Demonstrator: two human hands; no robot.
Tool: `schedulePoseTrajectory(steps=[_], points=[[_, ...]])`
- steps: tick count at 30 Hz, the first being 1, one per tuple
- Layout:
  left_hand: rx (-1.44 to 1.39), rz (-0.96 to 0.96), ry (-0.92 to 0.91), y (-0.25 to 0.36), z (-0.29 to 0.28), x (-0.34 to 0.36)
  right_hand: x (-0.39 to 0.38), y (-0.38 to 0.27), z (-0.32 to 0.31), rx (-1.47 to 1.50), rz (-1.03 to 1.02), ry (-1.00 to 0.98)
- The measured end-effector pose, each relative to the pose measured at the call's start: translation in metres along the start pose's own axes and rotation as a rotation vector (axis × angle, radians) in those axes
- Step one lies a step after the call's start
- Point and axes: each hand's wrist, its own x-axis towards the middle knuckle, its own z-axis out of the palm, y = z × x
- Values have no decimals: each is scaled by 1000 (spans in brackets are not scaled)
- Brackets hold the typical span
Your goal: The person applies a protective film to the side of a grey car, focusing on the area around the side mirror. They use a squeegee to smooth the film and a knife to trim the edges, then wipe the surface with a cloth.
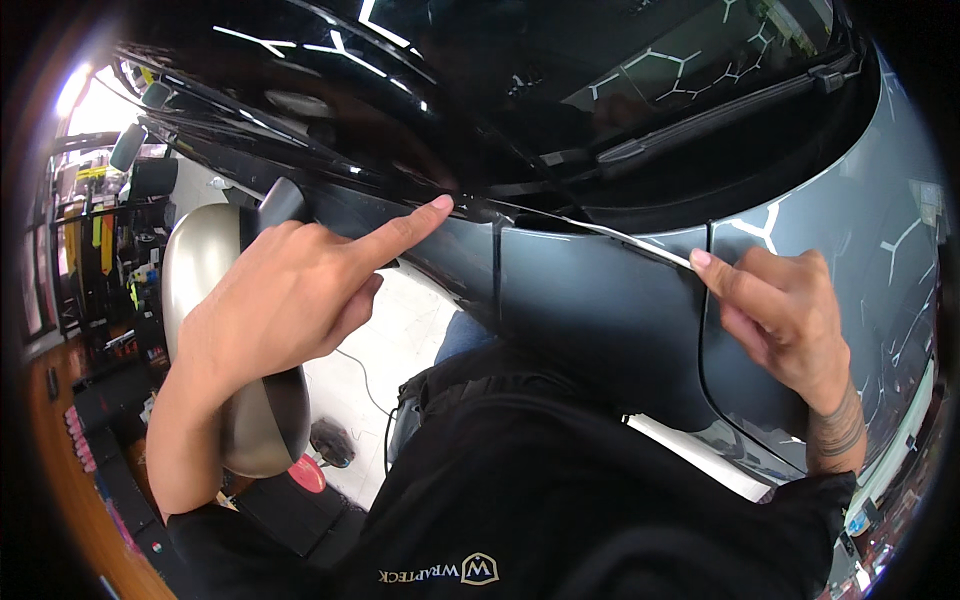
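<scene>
My left hand [290,285] has its index finger stretched out, the tip at the glossy black edge [465,200] along the base of the windshield, and its other fingers curled, with nothing visible in them. At the right, my right hand [765,305] pinches the end of a thin pale strip [625,237], which runs taut diagonally up-left toward that edge near my left fingertip. Below the strip is a dark grey-blue body panel [600,280] with narrow seams.
A side mirror [195,260] in champagne and black stands behind my left forearm. The windshield [700,55] and a wiper [700,125] are at the top. Shelving with coloured items [100,230] lines the far left, beside a pale floor [380,350] with a thin cable.
</scene>
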Motion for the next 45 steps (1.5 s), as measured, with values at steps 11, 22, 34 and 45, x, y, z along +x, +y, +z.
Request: schedulePoseTrajectory(steps=[11, 22, 34, 45], points=[[108, 186, 173, -11, 9, -9, 2, -35, -10, -44, 84, 32], [370, 140, 238, -20, 34, -25, -29, -78, 9, -240, 174, 98], [432, 244, 262, -29, 52, 13, -86, -59, 83, 756, 428, 755], [308, 204, 394, -11, 67, 27, -58, -48, 88, 1584, 106, 834]])
